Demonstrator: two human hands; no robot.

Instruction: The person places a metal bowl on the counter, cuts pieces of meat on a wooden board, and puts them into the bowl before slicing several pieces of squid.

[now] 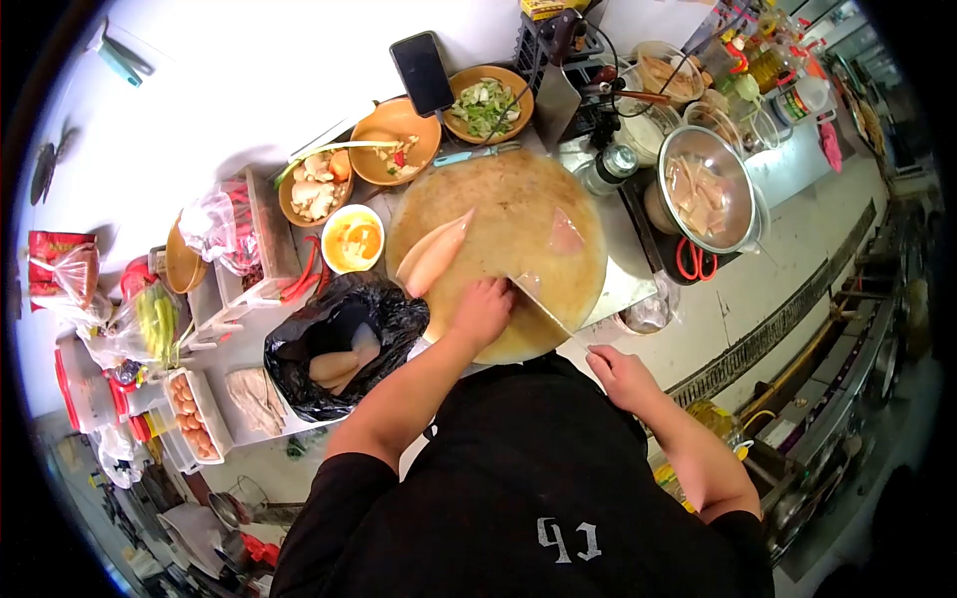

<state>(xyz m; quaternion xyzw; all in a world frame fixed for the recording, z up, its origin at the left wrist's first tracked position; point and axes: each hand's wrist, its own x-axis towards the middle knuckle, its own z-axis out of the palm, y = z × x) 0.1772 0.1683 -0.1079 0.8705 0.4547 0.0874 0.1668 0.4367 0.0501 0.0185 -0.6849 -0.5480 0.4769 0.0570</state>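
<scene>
My left hand point(483, 313) is on the round wooden chopping board point(493, 189), its fingers curled and pressed together beside the knife blade. What lies under those fingers is hidden. My right hand point(620, 377) is closed at the near end of a knife point(543, 307), whose blade reaches slantwise over the board's front right part to my left fingertips. A pale pink chicken breast point(436, 251) lies on the board's left side. On the right is a thin slice of chicken point(566, 233), flat on the wood.
Left of the board, a black plastic bag point(299, 344) holds more chicken. A steel colander point(745, 189) of sliced meat stands right, near red-handled scissors point(695, 261). Bowls of ginger point(317, 187) and chopped greens point(485, 107) line the back, with a phone point(423, 73) propped there.
</scene>
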